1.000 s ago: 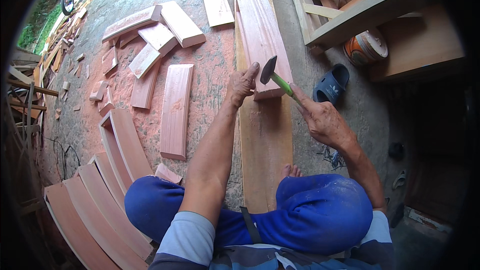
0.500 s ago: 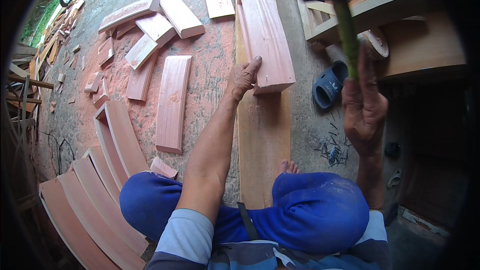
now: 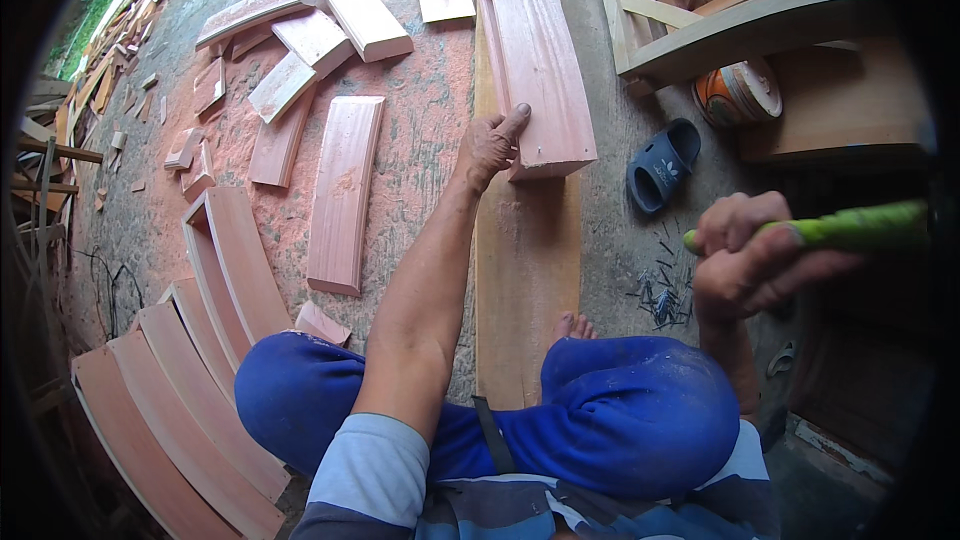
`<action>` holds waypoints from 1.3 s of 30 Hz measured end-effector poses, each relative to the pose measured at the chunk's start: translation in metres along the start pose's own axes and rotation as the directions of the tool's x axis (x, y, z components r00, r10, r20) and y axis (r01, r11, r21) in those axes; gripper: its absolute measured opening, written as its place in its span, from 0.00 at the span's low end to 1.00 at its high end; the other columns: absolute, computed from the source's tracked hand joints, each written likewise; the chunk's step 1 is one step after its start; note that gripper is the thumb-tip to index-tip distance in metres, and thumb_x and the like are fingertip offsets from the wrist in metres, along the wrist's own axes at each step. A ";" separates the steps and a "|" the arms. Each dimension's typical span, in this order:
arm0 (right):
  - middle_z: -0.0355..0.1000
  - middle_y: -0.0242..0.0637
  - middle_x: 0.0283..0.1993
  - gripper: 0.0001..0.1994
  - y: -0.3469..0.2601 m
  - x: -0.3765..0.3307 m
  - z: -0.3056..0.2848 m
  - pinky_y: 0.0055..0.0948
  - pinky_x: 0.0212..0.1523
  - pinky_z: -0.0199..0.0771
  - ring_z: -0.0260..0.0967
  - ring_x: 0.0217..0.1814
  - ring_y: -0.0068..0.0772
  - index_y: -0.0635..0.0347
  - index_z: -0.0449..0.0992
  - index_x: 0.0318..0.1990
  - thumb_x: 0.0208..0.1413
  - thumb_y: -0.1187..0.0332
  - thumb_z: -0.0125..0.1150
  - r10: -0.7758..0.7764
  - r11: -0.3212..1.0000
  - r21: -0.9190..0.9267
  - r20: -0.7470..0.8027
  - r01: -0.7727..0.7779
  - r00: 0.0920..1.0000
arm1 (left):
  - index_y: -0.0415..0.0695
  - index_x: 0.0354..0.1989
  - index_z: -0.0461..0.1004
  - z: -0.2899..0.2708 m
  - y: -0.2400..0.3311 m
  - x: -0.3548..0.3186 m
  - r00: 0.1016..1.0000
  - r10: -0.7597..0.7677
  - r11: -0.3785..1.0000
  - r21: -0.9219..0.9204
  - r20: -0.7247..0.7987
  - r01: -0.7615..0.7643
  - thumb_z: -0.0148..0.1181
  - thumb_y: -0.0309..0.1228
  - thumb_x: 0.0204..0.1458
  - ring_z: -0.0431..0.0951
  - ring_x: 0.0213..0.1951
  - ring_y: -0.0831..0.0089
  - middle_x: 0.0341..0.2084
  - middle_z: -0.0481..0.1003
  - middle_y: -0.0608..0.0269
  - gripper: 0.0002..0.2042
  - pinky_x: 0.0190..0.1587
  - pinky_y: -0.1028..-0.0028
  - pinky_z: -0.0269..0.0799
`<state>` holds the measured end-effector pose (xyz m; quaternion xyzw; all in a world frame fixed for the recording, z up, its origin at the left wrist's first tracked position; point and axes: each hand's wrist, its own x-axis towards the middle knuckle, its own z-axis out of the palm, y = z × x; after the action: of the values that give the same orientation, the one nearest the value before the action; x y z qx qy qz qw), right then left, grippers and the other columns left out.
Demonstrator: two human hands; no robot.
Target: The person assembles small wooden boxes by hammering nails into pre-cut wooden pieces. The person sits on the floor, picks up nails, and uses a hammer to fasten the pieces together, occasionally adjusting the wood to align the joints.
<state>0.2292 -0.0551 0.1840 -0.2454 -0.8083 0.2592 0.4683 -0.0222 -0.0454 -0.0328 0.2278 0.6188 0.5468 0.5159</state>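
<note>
A long pale-pink wooden box (image 3: pixel 545 70) lies lengthwise on a yellowish plank (image 3: pixel 528 270) in front of me. My left hand (image 3: pixel 494 143) is closed on the box's near left edge, the thumb on its top board and the other fingers partly hidden. Small nail marks show at the box's near end. Off to the right, my right hand (image 3: pixel 745 250) grips a hammer (image 3: pixel 860 227) by its green handle, which points rightward. The hammer's head is lost in the dark rim of the picture.
Loose nails (image 3: pixel 660 298) lie on the floor beside a dark slide sandal (image 3: pixel 664 166). Left are a bevelled board (image 3: pixel 345 195), several stacked wood pieces (image 3: pixel 312 43) and finished boxes (image 3: pixel 190 390). A wooden frame (image 3: pixel 740 35) and an orange tub (image 3: pixel 715 100) stand at the far right.
My right hand has swung the hammer from upright, head forward, to pointing right, and the hand is slightly lower. My left hand still holds the box; the view shifted a little.
</note>
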 end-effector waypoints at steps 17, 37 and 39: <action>0.74 0.49 0.26 0.35 0.030 -0.069 0.009 0.47 0.30 0.77 0.78 0.27 0.47 0.39 0.50 0.79 0.67 0.67 0.55 0.435 0.836 -0.546 0.591 -0.060 0.679 | 0.35 0.29 0.81 0.010 0.005 -0.001 0.999 0.034 0.996 0.081 -0.026 -0.031 0.67 0.59 0.54 0.75 0.21 0.75 0.20 0.76 0.61 0.30 0.27 0.75 0.71; 0.73 0.47 0.30 0.27 0.036 -0.210 0.023 0.37 0.36 0.74 0.74 0.31 0.40 0.55 0.65 0.71 0.66 0.65 0.58 0.748 0.614 -0.452 0.594 -0.648 0.295 | 0.37 0.69 0.64 -0.001 0.033 0.001 0.963 0.214 0.976 -0.070 0.162 -0.205 0.57 0.36 0.67 0.78 0.50 0.70 0.55 0.77 0.54 0.26 0.55 0.71 0.75; 0.76 0.52 0.33 0.24 0.050 -0.210 0.013 0.41 0.39 0.76 0.77 0.35 0.50 0.56 0.71 0.67 0.66 0.63 0.59 0.653 0.754 -0.524 0.656 -0.396 0.377 | 0.39 0.70 0.65 -0.034 0.043 -0.002 0.950 0.108 0.994 -0.014 0.292 -0.108 0.60 0.37 0.65 0.78 0.50 0.73 0.55 0.77 0.58 0.27 0.56 0.72 0.74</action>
<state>0.3179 -0.1549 0.0140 -0.4076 -0.8327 0.3601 -0.1039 -0.0632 -0.0496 0.0027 0.3403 0.5228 0.5338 0.5709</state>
